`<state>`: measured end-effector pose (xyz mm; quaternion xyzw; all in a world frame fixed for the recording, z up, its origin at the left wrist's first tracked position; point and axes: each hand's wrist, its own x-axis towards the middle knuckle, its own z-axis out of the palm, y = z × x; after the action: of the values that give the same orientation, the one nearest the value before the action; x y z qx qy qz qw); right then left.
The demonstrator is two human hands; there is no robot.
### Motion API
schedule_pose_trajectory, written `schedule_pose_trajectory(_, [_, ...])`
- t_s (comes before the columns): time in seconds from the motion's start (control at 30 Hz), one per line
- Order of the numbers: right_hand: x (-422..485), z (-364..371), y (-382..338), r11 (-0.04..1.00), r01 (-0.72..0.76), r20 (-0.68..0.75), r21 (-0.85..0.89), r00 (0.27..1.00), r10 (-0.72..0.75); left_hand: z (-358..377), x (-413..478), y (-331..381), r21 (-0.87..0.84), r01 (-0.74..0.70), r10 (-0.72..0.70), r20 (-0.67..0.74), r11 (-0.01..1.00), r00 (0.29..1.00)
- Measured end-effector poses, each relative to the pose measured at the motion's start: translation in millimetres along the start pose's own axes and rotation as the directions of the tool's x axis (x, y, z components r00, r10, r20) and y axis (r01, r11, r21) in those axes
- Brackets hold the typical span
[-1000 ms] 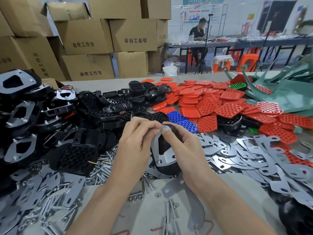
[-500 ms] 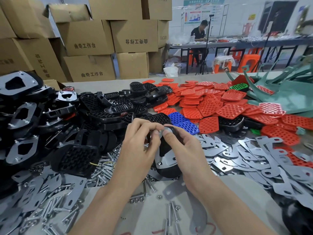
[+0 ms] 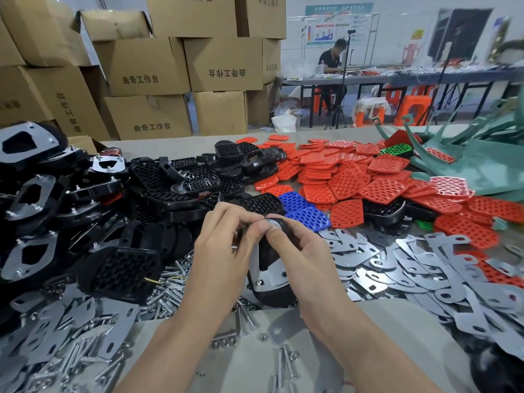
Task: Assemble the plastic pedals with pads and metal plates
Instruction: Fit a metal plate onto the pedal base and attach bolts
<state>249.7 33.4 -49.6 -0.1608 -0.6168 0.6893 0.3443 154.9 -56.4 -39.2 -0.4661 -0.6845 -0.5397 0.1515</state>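
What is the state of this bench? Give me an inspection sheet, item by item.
Surface: beige table, mostly buried under parts.
Job's things: one black pedal with a metal plate on it, in hand; heaps of black pedals, red pads, a few blue pads, loose plates and bolts.
Clutter: teal plastic parts at the far right.
Hands: left hand and right hand both pinch the pedal's top end; anything between the fingertips is hidden.
Cables: nothing seen.
Surroundings: stacked cardboard boxes, a seated person at a far table, orange stools.
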Motion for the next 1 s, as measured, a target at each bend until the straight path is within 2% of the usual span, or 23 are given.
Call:
schedule_pose_trajectory(0.27, [-0.8,-1.6,-3.0,1.000,-0.014,0.014,0.020,1.000,0.014,-2.0,1.1,0.7,-0.039,-0.035,0.036,0.011,0.999,0.999])
schedule_pose_trajectory(0.53, [-1.6,-2.1,-4.7,0.999,-0.030,0.017,0.043,0.999,0.029,-3.9,1.8,4.1,-0.124,0.035,-0.032,0.021,0.992,0.999])
schedule_pose_trajectory(1.0, [-0.8,-3.1,-4.7,0.997,-0.061,-0.013,0.048,0.998,0.062,-7.7,-0.2,3.1,-0.019,-0.034,0.036,0.103,0.999,0.994])
